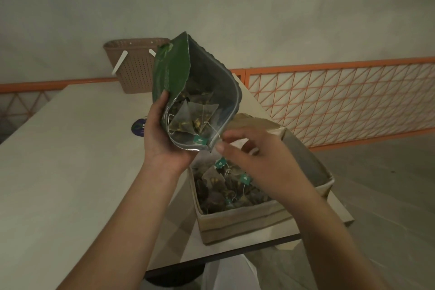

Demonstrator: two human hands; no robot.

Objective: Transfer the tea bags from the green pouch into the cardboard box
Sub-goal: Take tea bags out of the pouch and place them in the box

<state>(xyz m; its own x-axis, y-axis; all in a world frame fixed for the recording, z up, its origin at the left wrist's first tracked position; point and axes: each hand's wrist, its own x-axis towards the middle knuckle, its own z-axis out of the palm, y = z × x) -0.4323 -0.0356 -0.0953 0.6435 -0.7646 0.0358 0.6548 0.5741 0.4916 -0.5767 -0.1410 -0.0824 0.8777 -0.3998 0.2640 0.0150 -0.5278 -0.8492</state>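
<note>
**Pouch tipped over box, table's near corner**

Cardboard box [247,216] sits at the table [70,160] edge, 5 o'clock; bare tabletop at 9. My left hand [162,139] grips the green pouch [171,77], foil mouth gaping above the box. My right hand [256,160], fingers curled, pinches a string at the pouch lip. Pyramid mesh tea bags [195,115] inside; more heaped in the box. Perforated basket [134,66] at 11.

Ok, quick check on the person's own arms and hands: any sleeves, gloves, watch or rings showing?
Both forearms are bare up to the frame edge: no sleeves in view. The left hand and right hand wear no gloves. No watch, bracelet or ring shows on either, though the dim light hides fine detail.
</note>
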